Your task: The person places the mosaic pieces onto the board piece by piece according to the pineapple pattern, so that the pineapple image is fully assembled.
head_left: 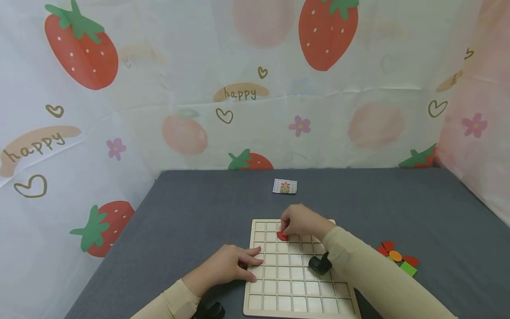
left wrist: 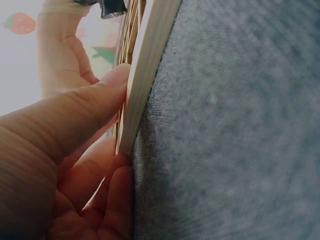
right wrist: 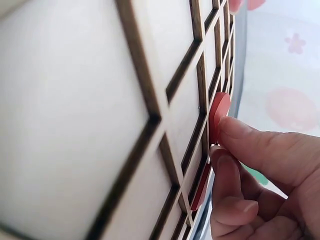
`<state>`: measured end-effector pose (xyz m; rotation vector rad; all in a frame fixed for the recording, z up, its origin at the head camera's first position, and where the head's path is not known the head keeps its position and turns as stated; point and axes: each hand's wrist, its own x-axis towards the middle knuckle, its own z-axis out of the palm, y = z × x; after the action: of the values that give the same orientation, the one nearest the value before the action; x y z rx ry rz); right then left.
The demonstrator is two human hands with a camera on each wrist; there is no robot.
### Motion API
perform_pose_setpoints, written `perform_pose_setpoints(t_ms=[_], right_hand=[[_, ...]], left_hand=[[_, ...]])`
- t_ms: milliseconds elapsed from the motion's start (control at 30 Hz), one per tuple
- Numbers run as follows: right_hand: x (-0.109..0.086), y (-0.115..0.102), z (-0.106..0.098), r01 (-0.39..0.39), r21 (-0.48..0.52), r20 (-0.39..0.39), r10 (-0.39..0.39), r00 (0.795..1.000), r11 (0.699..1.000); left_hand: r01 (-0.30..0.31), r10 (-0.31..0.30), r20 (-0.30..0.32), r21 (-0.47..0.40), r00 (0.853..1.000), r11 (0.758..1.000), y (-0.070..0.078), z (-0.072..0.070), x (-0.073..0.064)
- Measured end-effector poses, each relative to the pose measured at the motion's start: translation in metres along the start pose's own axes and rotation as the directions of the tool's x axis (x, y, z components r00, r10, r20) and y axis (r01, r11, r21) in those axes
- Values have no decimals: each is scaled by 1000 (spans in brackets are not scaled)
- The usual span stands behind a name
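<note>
A wooden grid board (head_left: 299, 283) lies on the grey table (head_left: 191, 212). My right hand (head_left: 296, 223) pinches a red piece (head_left: 282, 236) and holds it against a cell near the board's far left. In the right wrist view my fingertips (right wrist: 235, 132) hold the red piece (right wrist: 219, 115) on edge over the grid (right wrist: 150, 120). My left hand (head_left: 235, 266) rests flat on the board's left edge. The left wrist view shows its thumb (left wrist: 75, 125) lying along the board's edge (left wrist: 147, 65).
Several loose coloured pieces (head_left: 396, 258), red, orange and green, lie on the table to the right of the board. A small pattern card (head_left: 284, 186) lies beyond the board. Strawberry-print cloth walls (head_left: 255, 88) close in the back and both sides.
</note>
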<state>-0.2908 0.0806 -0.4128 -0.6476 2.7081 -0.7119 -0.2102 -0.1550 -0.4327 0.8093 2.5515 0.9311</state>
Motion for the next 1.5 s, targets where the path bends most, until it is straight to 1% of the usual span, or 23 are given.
perform_pose_setpoints(t_ms=[267, 400, 533, 700, 767, 900, 1000, 1233, 1500], right_hand=[[-4, 2, -3, -3, 24, 11, 3, 1000, 1000], [-3, 4, -3, -19, 63, 15, 18, 1000, 998], [-2, 4, 0, -41, 113, 0, 41, 999, 993], [-1, 3, 3, -64, 138, -10, 66, 998, 988], [-2, 1, 3, -62, 153, -14, 65, 998, 986], [-5, -2, 4, -31, 178, -19, 35, 999, 983], [-4, -2, 7, -18, 171, -20, 22, 1000, 985], [-3, -4, 8, -71, 117, -35, 76, 996, 991], [-5, -4, 5, -77, 142, -43, 84, 996, 987]], left_hand=[[6, -6, 3, -1, 1000, 1000, 1, 0, 0], [13, -13, 8, -4, 1000, 1000, 1, 0, 0], [13, -13, 6, -6, 1000, 1000, 1, 0, 0], [10, -10, 2, 1, 1000, 1000, 2, 0, 0], [10, -10, 2, 5, 1000, 1000, 2, 0, 0], [14, -14, 4, 0, 1000, 1000, 2, 0, 0], [17, -17, 5, -4, 1000, 1000, 2, 0, 0], [13, -13, 3, -4, 1000, 1000, 1, 1, 0], [19, -19, 4, -3, 1000, 1000, 2, 1, 0]])
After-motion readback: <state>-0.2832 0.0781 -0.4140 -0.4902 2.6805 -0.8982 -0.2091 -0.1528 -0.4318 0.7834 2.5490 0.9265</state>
